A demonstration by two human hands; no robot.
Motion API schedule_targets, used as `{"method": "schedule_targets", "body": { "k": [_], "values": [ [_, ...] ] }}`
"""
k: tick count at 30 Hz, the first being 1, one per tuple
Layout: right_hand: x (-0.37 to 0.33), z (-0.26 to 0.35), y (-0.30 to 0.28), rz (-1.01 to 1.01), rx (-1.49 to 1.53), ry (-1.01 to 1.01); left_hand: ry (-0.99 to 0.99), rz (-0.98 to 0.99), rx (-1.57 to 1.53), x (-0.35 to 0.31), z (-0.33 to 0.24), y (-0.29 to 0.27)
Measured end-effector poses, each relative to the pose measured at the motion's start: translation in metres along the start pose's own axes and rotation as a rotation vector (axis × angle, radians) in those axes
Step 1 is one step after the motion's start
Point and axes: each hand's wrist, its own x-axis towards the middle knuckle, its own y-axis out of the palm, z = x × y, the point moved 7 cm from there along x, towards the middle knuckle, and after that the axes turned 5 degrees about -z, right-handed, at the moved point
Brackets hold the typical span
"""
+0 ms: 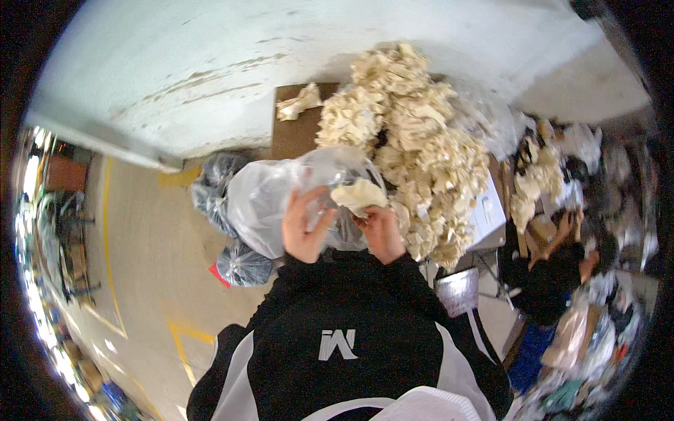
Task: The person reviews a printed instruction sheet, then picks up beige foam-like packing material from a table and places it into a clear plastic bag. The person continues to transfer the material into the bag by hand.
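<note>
My right hand [383, 234] pinches the lower edge of a small cream-coloured cloth piece [359, 196], soft and crumpled; its exact kind is unclear. To the left of it, my left hand [304, 228] is raised with fingers spread, slightly blurred and holding nothing. Beneath and beyond both hands lies a large clear plastic bag [261, 198], puffed out toward the left. A tall heap of similar cream pieces [428, 165] rises just right of the bag, close to my right hand. What the bag contains is hard to make out.
A single cream piece [300, 102] rests on the brown board [291, 139] by the pale wall. Dark filled bags [243, 264] stand on the floor at left. At right, a person in black [546, 281] works beside another cream heap [537, 179].
</note>
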Motion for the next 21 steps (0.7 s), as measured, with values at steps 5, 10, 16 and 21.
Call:
{"method": "schedule_targets", "body": {
  "k": [5, 10, 16, 21],
  "values": [
    [0.024, -0.042, 0.004, 0.222, -0.886, -0.225, -0.338, 0.25, -0.588, 0.006, -0.021, 0.004],
    [0.019, -0.092, -0.027, 0.573, -1.961, 0.05, -0.28, 0.281, -0.58, 0.029, -0.05, -0.019],
    [0.0, 0.058, -0.012, -0.086, -1.687, -0.613, -0.312, 0.15, -0.517, 0.045, -0.039, -0.053],
    [-0.003, 0.098, -0.108, -0.826, -1.612, -0.632, -0.437, 0.163, -0.612, 0.034, -0.02, -0.05]
  ]
}}
